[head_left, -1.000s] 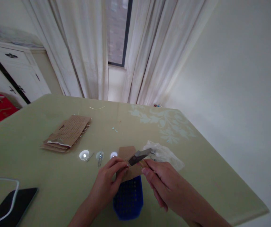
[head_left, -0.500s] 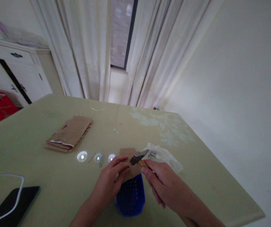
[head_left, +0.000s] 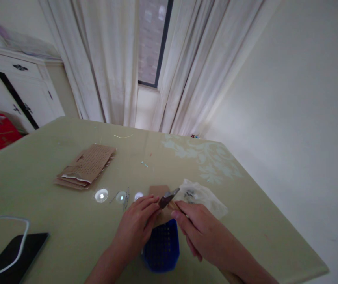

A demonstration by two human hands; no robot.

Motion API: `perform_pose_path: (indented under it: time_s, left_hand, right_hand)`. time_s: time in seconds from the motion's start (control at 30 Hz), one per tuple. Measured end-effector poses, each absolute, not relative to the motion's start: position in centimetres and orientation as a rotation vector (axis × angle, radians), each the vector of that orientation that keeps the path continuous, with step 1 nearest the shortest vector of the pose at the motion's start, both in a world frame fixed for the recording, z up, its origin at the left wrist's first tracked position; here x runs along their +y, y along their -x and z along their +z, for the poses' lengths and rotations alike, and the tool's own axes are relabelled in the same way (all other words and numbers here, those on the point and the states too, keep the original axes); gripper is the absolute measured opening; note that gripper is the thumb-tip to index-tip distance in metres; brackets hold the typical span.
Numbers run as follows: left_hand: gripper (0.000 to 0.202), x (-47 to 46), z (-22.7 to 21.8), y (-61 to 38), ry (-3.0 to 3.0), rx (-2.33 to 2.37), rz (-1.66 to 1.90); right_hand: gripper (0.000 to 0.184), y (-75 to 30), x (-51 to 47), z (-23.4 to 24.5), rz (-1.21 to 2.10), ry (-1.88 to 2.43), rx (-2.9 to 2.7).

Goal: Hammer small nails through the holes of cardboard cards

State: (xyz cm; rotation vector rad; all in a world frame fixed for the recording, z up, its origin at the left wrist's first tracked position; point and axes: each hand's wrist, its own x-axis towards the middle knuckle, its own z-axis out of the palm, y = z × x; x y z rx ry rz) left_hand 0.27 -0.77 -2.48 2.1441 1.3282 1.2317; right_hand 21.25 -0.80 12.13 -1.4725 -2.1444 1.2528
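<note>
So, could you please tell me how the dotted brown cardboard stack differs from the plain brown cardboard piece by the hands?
The dotted brown cardboard stack shows several layers and rows of small marks, while the plain brown cardboard piece shows no such rows. The stack lies in open view, whereas the piece is partly hidden by the left hand and metal-headed hammer. Both are brown cardboard.

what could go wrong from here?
The hammer head sits right by the left hand; a slip might strike it. The cardboard piece overlaps the blue basket in view; if unevenly supported, it may tilt. Loose nails beside the left hand could get knocked.
</note>
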Motion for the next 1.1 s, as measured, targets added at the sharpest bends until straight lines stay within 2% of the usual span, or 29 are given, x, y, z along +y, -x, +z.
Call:
perform_pose_path:
  time_s: [1.1]
  left_hand:
    - [0.021, -1.2, -1.8, -0.4, -2.354, 1.429, 1.154]
  right_hand:
    - [0.037, -21.6, -1.6, 11.6, 1.327, 1.505, -2.095]
